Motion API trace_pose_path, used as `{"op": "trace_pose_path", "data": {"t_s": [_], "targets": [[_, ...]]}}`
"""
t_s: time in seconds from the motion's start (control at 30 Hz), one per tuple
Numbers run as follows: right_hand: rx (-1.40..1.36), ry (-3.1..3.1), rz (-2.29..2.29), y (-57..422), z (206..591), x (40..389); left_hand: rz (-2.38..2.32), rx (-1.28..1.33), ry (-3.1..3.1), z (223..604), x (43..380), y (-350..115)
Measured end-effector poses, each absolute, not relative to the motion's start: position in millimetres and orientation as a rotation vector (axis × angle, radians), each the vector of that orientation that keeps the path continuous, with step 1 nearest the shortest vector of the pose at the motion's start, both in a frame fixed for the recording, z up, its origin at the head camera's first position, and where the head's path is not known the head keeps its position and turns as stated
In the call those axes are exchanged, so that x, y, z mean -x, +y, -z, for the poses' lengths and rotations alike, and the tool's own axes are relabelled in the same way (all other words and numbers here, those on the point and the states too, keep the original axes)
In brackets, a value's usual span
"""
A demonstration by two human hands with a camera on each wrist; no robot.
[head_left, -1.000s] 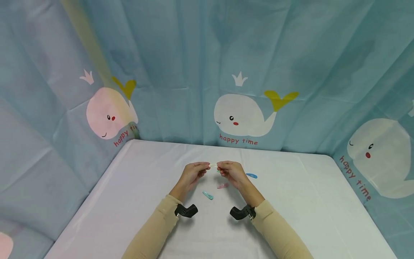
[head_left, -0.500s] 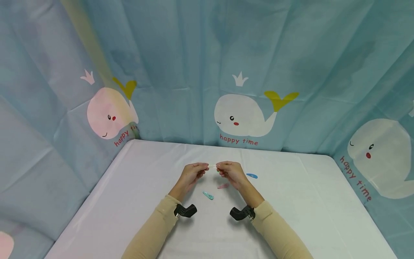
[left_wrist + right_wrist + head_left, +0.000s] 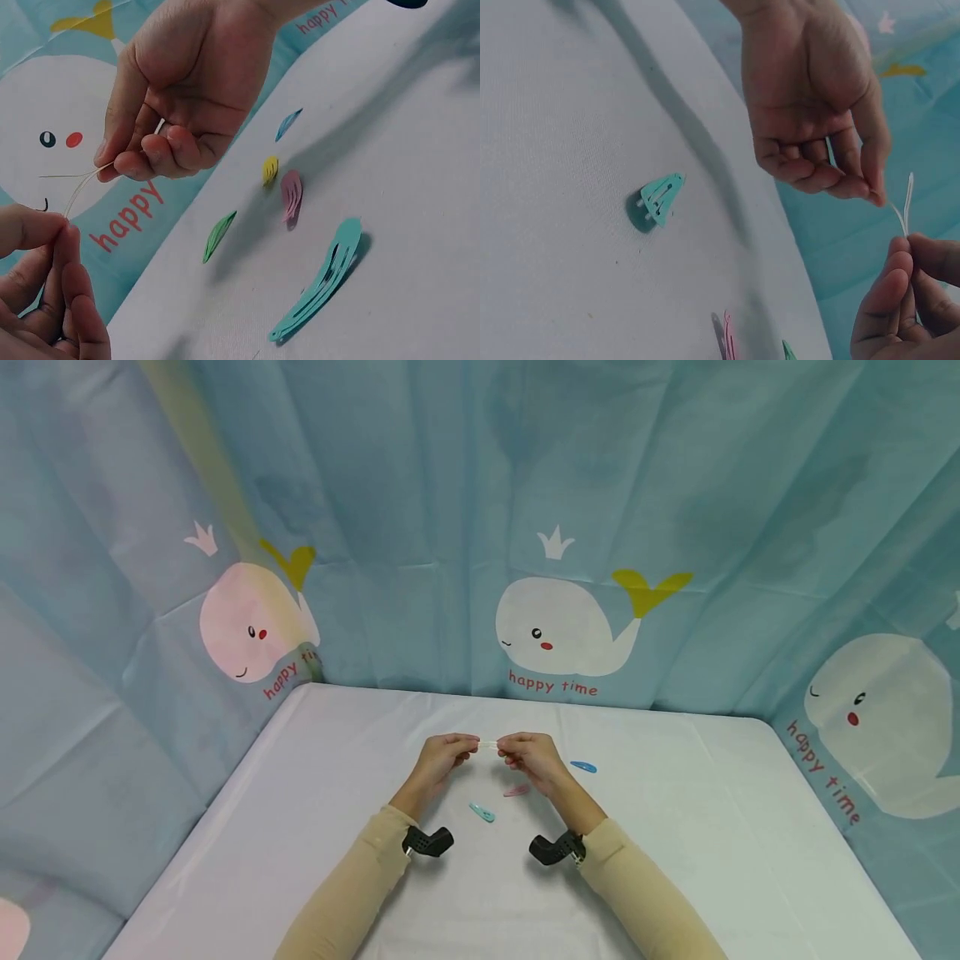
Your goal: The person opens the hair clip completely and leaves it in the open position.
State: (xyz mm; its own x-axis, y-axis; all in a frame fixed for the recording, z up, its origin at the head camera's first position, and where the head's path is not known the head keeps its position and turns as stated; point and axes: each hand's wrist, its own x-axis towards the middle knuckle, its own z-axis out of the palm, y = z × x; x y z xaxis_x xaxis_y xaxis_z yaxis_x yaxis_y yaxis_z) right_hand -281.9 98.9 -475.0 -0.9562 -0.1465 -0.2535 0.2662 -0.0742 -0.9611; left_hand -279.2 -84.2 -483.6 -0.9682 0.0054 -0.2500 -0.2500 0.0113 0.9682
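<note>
Head view: left hand and right hand, fingers curled, pinch pale clip by opposite ends, twelve o'clock of teal clip; it could ping away if either fingertip hold slips.

Noted on the white, cloth-covered table: a teal, slotted, teardrop-shaped hair clip nearest the head camera; beyond it, a slim, pink, slotted hair clip; just beside that, a small, yellow, slotted hair clip (visible only from the left wrist); near these, a slim, green, slotted hair clip; farther right, a blue, teardrop-shaped hair clip.
</note>
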Motion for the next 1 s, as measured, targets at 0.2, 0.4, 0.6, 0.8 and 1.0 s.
{"op": "trace_pose_path", "data": {"t_s": [0.2,0.4,0.6,0.8,1.0], "targets": [[-0.125,1.972,2.083,93,481,289,-1.996,0.246,2.198,485,284,-88],[-0.159,2.048,2.033,85,487,297,-1.948,0.209,2.306,490,289,-93],[-0.188,2.118,1.976,76,490,303,-1.838,0.197,2.453,492,296,-95],[-0.189,2.206,1.897,70,492,308,-1.693,0.211,2.604,495,299,-96],[-0.219,2.229,1.848,64,492,309,-1.561,0.228,2.73,498,299,-96]]}}
